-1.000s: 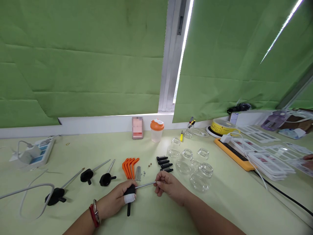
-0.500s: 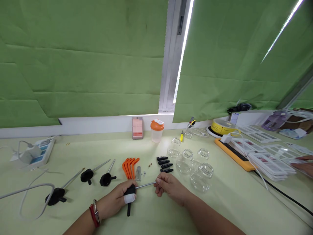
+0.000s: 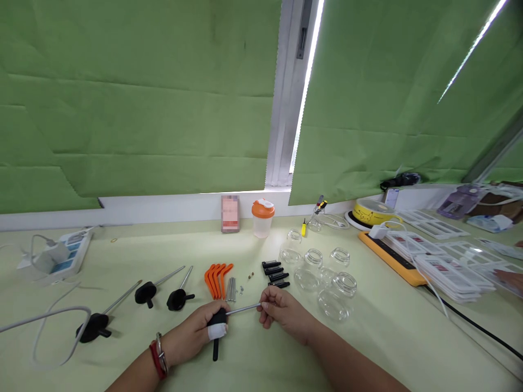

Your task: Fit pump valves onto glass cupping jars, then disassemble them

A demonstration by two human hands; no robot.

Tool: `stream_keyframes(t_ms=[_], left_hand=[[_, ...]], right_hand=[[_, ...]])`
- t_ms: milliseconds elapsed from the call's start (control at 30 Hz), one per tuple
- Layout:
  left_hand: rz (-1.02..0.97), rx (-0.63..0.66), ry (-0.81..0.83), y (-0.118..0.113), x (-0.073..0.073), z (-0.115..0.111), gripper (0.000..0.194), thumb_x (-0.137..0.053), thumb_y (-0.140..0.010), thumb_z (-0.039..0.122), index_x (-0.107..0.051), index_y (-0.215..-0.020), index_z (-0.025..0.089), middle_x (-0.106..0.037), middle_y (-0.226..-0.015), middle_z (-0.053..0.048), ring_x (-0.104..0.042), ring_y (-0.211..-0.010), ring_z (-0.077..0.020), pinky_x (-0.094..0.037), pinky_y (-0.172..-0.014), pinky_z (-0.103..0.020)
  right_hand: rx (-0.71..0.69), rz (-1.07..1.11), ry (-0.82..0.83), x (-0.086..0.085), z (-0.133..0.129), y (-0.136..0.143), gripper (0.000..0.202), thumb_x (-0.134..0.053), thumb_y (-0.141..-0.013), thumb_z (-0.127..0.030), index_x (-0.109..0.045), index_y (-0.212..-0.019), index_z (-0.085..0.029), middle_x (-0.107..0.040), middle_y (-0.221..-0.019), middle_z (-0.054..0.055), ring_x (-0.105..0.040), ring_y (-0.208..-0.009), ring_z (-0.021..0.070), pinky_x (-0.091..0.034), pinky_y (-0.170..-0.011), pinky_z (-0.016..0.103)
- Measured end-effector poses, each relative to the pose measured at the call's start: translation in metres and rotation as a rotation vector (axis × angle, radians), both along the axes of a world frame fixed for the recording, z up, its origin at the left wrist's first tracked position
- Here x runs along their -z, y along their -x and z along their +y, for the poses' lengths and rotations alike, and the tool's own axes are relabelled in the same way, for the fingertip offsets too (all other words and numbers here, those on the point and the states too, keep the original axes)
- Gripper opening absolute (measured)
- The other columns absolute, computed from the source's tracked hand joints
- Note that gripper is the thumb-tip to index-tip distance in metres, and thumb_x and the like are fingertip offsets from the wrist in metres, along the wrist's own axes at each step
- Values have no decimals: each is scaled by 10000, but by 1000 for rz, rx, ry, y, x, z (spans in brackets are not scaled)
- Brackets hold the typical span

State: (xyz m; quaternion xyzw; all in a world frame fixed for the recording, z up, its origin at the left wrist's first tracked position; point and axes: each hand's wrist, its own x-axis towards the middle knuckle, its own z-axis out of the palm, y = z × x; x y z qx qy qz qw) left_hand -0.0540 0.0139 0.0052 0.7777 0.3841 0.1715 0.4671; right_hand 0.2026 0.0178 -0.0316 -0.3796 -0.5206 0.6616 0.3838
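Green blinds (image 3: pixel 139 109) hang well beyond both hands, and from where I stand the pale table (image 3: pixel 261 365) spreads out beneath them. An orange power strip (image 3: pixel 390 257) lies far to the right of the right hand. The left hand (image 3: pixel 196 329), a white wrap on its thumb, grips a black head (image 3: pixel 219 316) just above the table. The right hand (image 3: pixel 284 311) pinches the far end of that head's metal rod (image 3: pixel 243 309); its fingertips hide the very tip. Four glass jars (image 3: pixel 333 305) stand just beyond the right hand and to its right. Three more black heads with rods (image 3: pixel 96 328) lie left of the left hand. Beyond it sit orange levers (image 3: pixel 210 280), and beyond the right hand, black clips (image 3: pixel 278 275). Between these two groups are metal pins (image 3: pixel 231 289) and, tiniest, brown bits (image 3: pixel 250 275).
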Motion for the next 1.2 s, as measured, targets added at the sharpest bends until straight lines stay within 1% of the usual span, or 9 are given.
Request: stream_keyframes(t_ms=[133,233,400,500,633,700,900,1200], left_hand=[[4,8,-3,1,1,0,187,-483,-865,359,-525,-972,211,-495,-861,6,-442,-794,-161,-389,-733,-252],[5,7,-5,2,2,0,187,-485,-864,358,-526,-970,210,-496,-863,6,-443,-794,-161,-391,-738,-255],[1,17,-19,1,1,1,201,-475,-865,366,-526,-978,209,-499,-865,2,-445,-794,-164,-393,-743,-259],[5,8,-14,0,-1,0,198,-476,-864,367,-530,-970,208,-497,-855,1,-445,-790,-166,-396,-734,-258],[12,-3,-19,0,-1,-1,192,-487,-860,365,-533,-968,213,-501,-862,4,-449,-800,-168,-395,-737,-256],[17,0,-19,0,-1,-1,190,-486,-861,365,-531,-969,215,-501,-861,5,-448,-799,-168,-394,-738,-256],[-15,24,-8,1,-2,-1,200,-477,-867,380,-528,-958,209,-487,-849,8,-431,-778,-159,-385,-726,-251],[-17,20,-6,0,-1,-1,200,-480,-869,377,-530,-959,206,-494,-858,2,-436,-784,-161,-384,-724,-254]], right_hand=[[-11,-55,0,-1,1,0,323,-598,-790,-465,-525,-801,-150,-618,-684,12,-577,-567,111,-438,-581,259],[-13,-99,6,-2,0,0,347,-572,-803,-482,-541,-793,-137,-614,-629,10,-569,-548,108,-431,-585,257],[10,-152,13,-4,0,2,411,-536,-799,-541,-551,-773,-131,-611,-624,14,-563,-541,110,-430,-581,258],[22,-151,10,-4,-1,3,413,-522,-806,-548,-541,-767,-137,-607,-624,13,-563,-542,110,-432,-582,258],[11,-95,-24,-3,-2,2,368,-598,-770,-514,-511,-858,-167,-609,-654,-4,-569,-562,118,-441,-576,258],[1,-80,-31,-1,-2,2,368,-626,-751,-502,-502,-870,-177,-607,-653,-12,-568,-565,118,-440,-573,254],[-12,-143,-22,0,-1,1,330,-562,-806,-485,-532,-787,-157,-618,-652,8,-564,-566,111,-421,-595,253],[-32,-154,-13,-1,0,1,356,-565,-783,-507,-539,-761,-152,-626,-652,12,-563,-548,113,-412,-585,252]])
